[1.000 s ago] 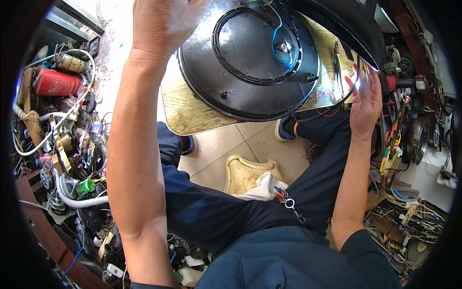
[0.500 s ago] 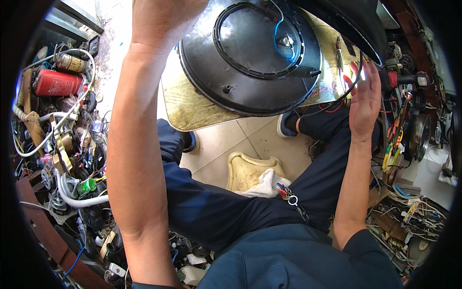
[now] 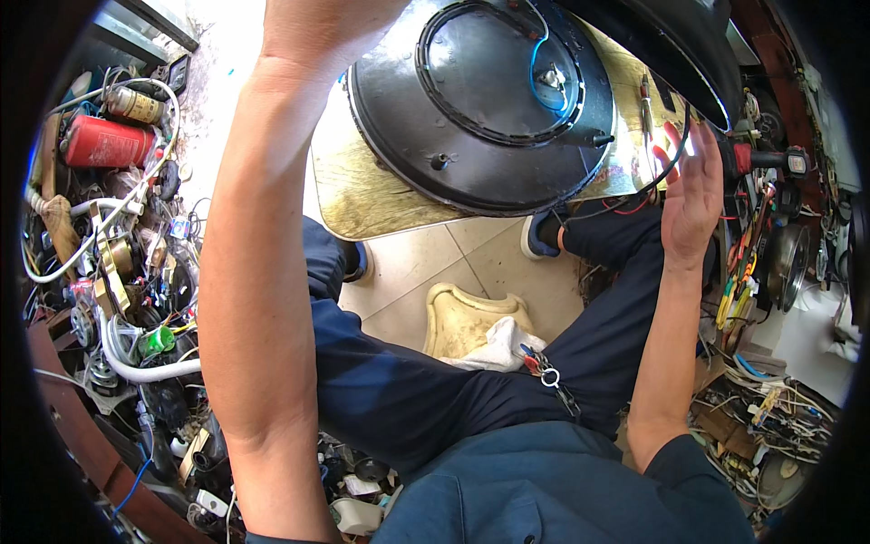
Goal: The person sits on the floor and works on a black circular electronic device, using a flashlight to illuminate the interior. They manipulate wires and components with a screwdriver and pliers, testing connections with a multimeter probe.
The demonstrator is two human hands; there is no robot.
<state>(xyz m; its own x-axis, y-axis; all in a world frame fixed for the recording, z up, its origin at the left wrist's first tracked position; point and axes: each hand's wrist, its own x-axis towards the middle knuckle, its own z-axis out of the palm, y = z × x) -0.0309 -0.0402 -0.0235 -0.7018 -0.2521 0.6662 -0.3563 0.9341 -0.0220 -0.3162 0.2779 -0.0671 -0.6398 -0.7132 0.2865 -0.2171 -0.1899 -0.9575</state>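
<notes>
A round black housing (image 3: 390, 118) with a raised ring and a thin blue wire lies on a small wood-patterned table (image 3: 362, 199). Tilted above its right side is a black shell-like cover (image 3: 662, 45), partly cut off by the top edge. My left hand (image 3: 331, 23) reaches past the housing's left side; its fingers are beyond the top edge, so whatever they hold is hidden. Just under the cover's lower rim, my right hand (image 3: 691, 199) has its fingers stretched upward. A black cable (image 3: 666, 172) runs down from the cover close beside these fingers.
A screwdriver (image 3: 645, 109) lies on the table's right part. Keys (image 3: 550, 375) hang at my lap beside a white cloth (image 3: 507, 349) and a yellowish stool (image 3: 453, 317). Left stand a red cylinder (image 3: 107, 142) and heaped parts; right are a red-black power tool (image 3: 752, 159) and tangled wires (image 3: 770, 408).
The housing and cover sit slightly farther right in view, and my left hand has shifted slightly right too. My right hand stays almost in place under the cover's rim.
</notes>
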